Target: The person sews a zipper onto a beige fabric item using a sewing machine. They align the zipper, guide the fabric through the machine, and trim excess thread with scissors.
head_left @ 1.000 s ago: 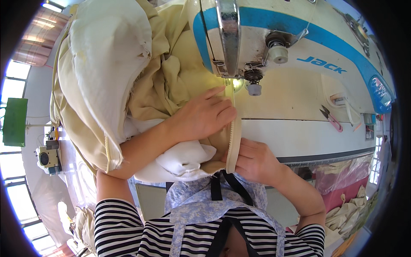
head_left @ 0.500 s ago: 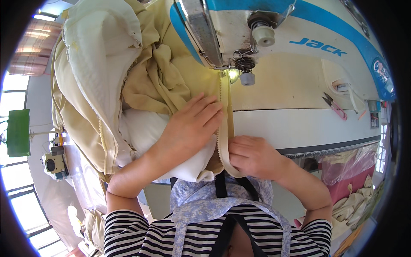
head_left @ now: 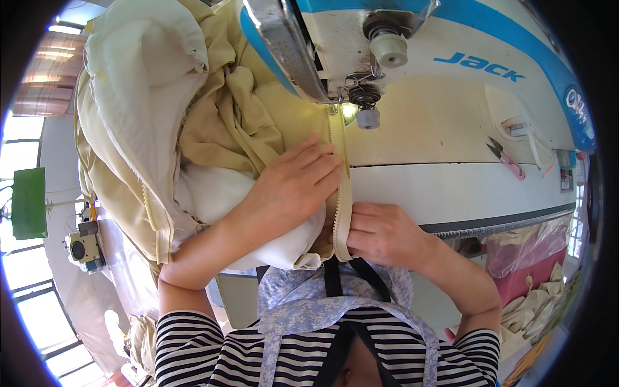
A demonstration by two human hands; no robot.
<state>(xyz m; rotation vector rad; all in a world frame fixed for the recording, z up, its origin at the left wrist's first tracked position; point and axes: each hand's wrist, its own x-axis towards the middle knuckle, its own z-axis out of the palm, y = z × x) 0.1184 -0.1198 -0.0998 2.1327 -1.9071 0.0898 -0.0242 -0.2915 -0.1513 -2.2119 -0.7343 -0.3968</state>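
A beige garment [head_left: 261, 122] with a white lining [head_left: 213, 190] lies bunched on the sewing table, its upper part passing beneath the head of a white and blue sewing machine [head_left: 412, 39]. Down its right edge runs a beige zipper tape [head_left: 343, 200] with pale teeth, leading up to the needle area. My left hand [head_left: 296, 184] lies flat on the garment, fingers stretched out and fingertips on the zipper tape. Lower down, my right hand [head_left: 390, 235] pinches the tape's outer edge between closed fingers. The machine head hides the needle and presser foot.
Pink-handled thread snips [head_left: 507, 158] lie on the table to the right. A measuring strip [head_left: 503, 220] follows the table's front edge. Another zipper edge [head_left: 151, 213] shows on the garment's left fold. Folded cloth [head_left: 535, 303] is piled at the lower right.
My left fingertips have shifted slightly right onto the zipper tape. The tape's lower end, bowed out to the right before, now hangs straighter beside my right hand.
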